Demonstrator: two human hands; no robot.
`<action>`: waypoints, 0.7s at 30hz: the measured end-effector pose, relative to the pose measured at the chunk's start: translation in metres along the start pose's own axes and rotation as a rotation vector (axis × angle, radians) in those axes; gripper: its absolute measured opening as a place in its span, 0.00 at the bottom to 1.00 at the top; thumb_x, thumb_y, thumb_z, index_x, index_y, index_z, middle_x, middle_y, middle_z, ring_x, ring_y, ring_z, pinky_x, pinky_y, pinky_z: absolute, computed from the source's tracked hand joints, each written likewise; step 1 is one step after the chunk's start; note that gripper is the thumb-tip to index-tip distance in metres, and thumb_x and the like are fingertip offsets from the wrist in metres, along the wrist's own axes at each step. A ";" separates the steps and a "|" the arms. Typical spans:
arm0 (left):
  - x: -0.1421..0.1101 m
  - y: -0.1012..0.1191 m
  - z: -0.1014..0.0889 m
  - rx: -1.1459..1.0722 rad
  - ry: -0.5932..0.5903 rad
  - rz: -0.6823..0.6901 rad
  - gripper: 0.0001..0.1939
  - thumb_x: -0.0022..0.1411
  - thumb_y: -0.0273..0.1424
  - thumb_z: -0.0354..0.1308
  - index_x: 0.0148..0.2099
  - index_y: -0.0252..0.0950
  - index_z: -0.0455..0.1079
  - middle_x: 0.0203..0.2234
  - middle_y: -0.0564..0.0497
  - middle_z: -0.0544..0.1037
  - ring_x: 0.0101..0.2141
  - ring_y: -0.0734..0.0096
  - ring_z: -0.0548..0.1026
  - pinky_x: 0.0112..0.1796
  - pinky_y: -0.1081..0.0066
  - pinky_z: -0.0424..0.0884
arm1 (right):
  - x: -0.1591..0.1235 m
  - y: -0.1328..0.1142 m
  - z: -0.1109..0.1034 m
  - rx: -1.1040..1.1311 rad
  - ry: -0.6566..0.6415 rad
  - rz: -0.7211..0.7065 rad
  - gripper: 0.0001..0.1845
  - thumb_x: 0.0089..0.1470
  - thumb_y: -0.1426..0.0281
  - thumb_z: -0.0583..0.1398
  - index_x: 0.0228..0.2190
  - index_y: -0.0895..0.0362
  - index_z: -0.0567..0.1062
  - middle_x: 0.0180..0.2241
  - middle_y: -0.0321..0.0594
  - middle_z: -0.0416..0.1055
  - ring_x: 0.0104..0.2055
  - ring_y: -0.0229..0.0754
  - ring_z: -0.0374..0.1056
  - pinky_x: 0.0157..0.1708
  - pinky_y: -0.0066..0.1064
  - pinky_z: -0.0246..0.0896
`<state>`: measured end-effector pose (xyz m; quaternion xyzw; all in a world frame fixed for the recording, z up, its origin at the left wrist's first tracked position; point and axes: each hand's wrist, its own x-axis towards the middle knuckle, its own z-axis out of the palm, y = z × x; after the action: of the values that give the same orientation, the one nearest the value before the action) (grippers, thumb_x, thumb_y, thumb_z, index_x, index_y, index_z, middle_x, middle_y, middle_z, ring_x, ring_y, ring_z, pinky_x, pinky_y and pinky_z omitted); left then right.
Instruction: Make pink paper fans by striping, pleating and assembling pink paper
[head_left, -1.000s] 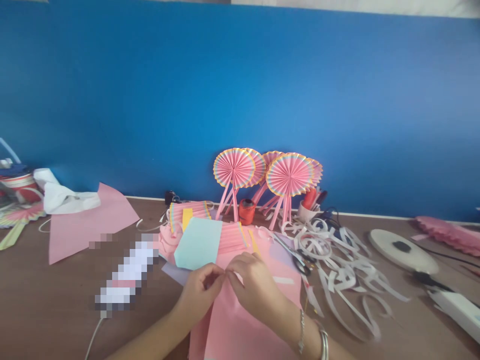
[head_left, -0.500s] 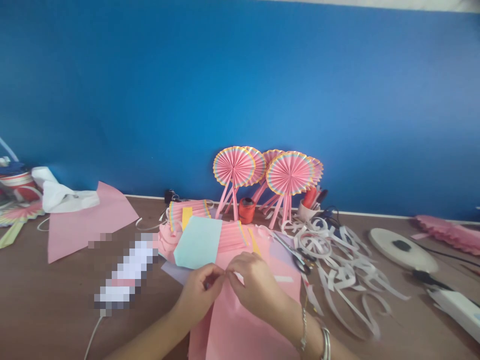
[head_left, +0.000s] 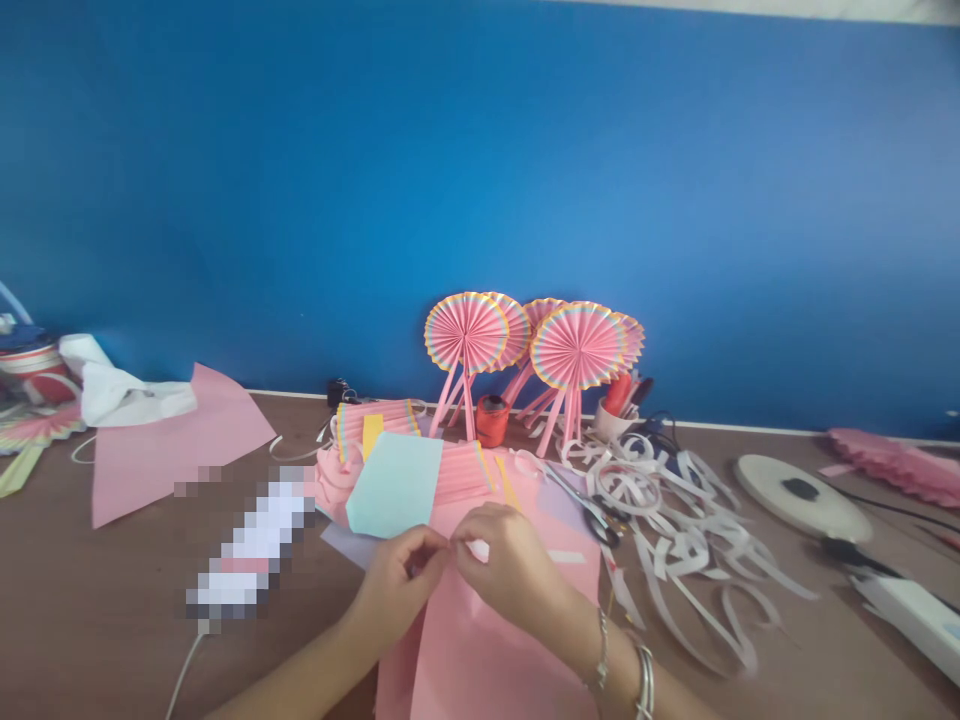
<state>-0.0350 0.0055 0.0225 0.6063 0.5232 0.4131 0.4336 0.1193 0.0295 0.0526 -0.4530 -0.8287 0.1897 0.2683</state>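
1. Pinching away at the near middle of the worktop (head_left: pixel 90 620): left hand (head_left: pixel 397 580) and right hand (head_left: pixel 510 570), fingertips meeting, right over the pink paper sheets (head_left: pixel 495 660).
2. Fingers on both sides are closed tip to tip; whatever sits between them is hidden, so no call on the grip. A small white patch shows inside the curl of the right hand, and I can't tell whether it's held.
3. Just right of that hand, a short white strip (head_left: pixel 566 557) lies flat on the pink. Bracelets (head_left: pixel 645 680) on the right wrist!
4. Just beyond the left hand, a light-blue paper piece (head_left: pixel 397 485) overlaps pleated pink paper (head_left: pixel 463 472), with a yellow piece (head_left: pixel 373 437) at its far edge.
5. To the right, scissors (head_left: pixel 576 492) lie beside a tangle of curled white strips (head_left: pixel 694 553).
6. Far side now: round pleated fans (head_left: pixel 466 332) upright on pink sticks before the blue wall (head_left: pixel 480 150), an orange-red container (head_left: pixel 491 425) among them.
7. Out left, a pixelated object (head_left: pixel 251 545) and a larger pink sheet (head_left: pixel 180 450) lie apart from the hands.
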 end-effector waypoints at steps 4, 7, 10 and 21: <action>0.003 -0.006 -0.002 -0.073 0.018 -0.021 0.09 0.53 0.36 0.55 0.28 0.35 0.69 0.21 0.53 0.70 0.25 0.71 0.66 0.28 0.73 0.63 | 0.006 0.001 -0.007 0.083 0.075 0.130 0.08 0.42 0.78 0.55 0.18 0.57 0.72 0.21 0.36 0.72 0.25 0.37 0.65 0.29 0.27 0.57; 0.007 -0.009 -0.006 -0.129 0.050 -0.068 0.11 0.53 0.38 0.55 0.27 0.35 0.67 0.18 0.57 0.65 0.21 0.75 0.62 0.25 0.75 0.60 | 0.016 0.018 -0.031 0.164 0.109 0.238 0.08 0.42 0.75 0.54 0.20 0.57 0.73 0.22 0.37 0.73 0.26 0.38 0.66 0.27 0.26 0.57; 0.011 -0.007 -0.012 -0.158 0.087 -0.175 0.13 0.53 0.41 0.54 0.27 0.36 0.65 0.16 0.59 0.62 0.19 0.76 0.61 0.23 0.75 0.60 | 0.020 0.053 -0.075 0.122 0.242 0.376 0.10 0.42 0.70 0.54 0.21 0.59 0.75 0.22 0.38 0.72 0.27 0.40 0.66 0.26 0.27 0.56; 0.014 -0.013 -0.020 -0.014 0.149 -0.168 0.15 0.52 0.45 0.53 0.28 0.36 0.66 0.17 0.57 0.65 0.21 0.72 0.64 0.23 0.74 0.61 | -0.040 0.144 -0.190 -0.428 0.688 1.027 0.21 0.50 0.64 0.52 0.38 0.64 0.77 0.36 0.61 0.73 0.40 0.58 0.67 0.32 0.41 0.57</action>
<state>-0.0563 0.0226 0.0161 0.5247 0.6000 0.4228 0.4311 0.3476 0.0839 0.1102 -0.8695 -0.3930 -0.0311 0.2974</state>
